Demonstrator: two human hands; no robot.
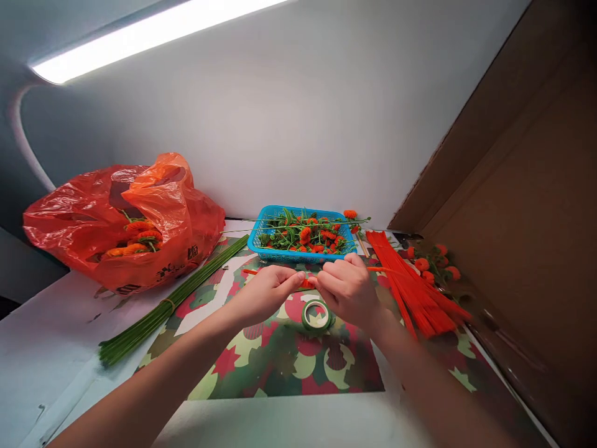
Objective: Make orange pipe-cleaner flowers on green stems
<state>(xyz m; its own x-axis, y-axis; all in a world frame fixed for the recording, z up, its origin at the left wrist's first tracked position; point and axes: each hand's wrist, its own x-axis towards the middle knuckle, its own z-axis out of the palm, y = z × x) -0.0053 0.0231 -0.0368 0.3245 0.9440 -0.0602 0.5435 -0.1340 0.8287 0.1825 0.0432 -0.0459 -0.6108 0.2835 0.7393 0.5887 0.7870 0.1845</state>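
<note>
My left hand (267, 291) and my right hand (347, 287) meet over the patterned mat, thumbs and fingertips almost touching. Between them they pinch an orange-red pipe cleaner (250, 271). One end of it sticks out past my left hand, and an orange-red length shows to the right of my right hand. The small part between the fingertips is mostly hidden. Just below the hands, a roll of green tape (305, 316) lies on the mat. Behind them stands a blue basket (298, 254) filled with orange flowers on green stems.
On the left sits a red plastic bag (196, 218) with orange flowers inside, beside a tied bundle of green stems (186, 298). A fanned bundle of orange-red pipe cleaners (415, 292) lies to the right. Beyond it, more orange flowers (433, 267) rest near a brown board (527, 205).
</note>
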